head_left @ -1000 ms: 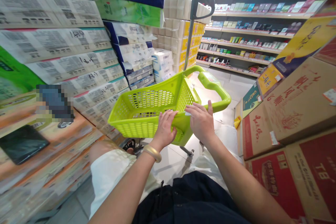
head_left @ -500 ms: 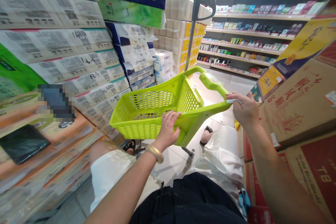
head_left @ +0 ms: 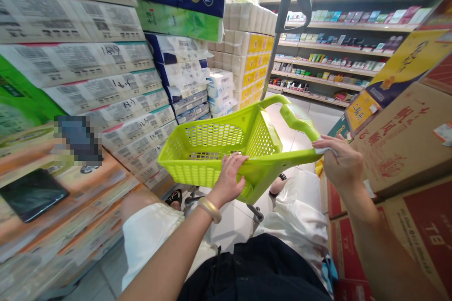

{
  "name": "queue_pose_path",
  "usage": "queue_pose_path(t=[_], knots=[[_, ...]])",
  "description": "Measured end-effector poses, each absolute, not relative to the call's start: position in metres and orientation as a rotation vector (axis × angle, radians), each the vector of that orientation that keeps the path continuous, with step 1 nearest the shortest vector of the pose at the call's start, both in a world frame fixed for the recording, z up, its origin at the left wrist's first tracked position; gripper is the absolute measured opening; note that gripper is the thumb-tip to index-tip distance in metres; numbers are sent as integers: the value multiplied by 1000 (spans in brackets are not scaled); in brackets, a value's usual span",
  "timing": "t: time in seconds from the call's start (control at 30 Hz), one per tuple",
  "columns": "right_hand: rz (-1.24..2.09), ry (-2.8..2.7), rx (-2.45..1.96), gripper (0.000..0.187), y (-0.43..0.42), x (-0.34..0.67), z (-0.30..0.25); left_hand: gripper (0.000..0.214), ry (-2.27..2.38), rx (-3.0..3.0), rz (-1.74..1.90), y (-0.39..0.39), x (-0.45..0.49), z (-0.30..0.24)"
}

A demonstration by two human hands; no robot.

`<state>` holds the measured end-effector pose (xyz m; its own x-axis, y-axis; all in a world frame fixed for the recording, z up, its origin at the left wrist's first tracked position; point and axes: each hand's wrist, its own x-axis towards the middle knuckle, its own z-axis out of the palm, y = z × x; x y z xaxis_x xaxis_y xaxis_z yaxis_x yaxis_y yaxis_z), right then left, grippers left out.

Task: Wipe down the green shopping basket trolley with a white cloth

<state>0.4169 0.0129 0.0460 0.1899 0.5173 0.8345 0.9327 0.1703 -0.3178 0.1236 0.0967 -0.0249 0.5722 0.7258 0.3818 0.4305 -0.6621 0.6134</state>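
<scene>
A lime-green plastic shopping cart [head_left: 212,169] with a perforated basket stands across in front of my knees. My left hand [head_left: 231,176], a gold-coloured bangle at its wrist, grips the basket's near rim with the fingers hooked over the edge. At the right end of the cart's handle frame, my right hand [head_left: 342,160] is closed on a thin white wipe [head_left: 325,151], perhaps tissue or cloth, pressed against the green plastic. Part of the wipe is hidden under the fingers. Nothing lies visibly inside the basket.
Stacked tissue packs [head_left: 116,84] rise on the left. A dark phone [head_left: 33,194] lies on orange packs beside a pixelated object [head_left: 79,140]. Cardboard boxes [head_left: 399,136] crowd my right side. Behind the cart stand a grey pole with a loop handle [head_left: 293,9] and stocked shelves [head_left: 335,47].
The cart has shifted slightly to the right and its handle end sits a little lower. Both hands have moved right with it, keeping their places on the rim and handle frame.
</scene>
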Motion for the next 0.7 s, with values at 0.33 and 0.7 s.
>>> queue_pose_path(t=[0.33,0.7], knots=[[-469,-1508,-1383,31,-5,365,42,48,1000,2389,919,137,105,-27],[-328,-1706,-1200,36,-10,288,51,50,1295,2283,1054,152,70,-23]])
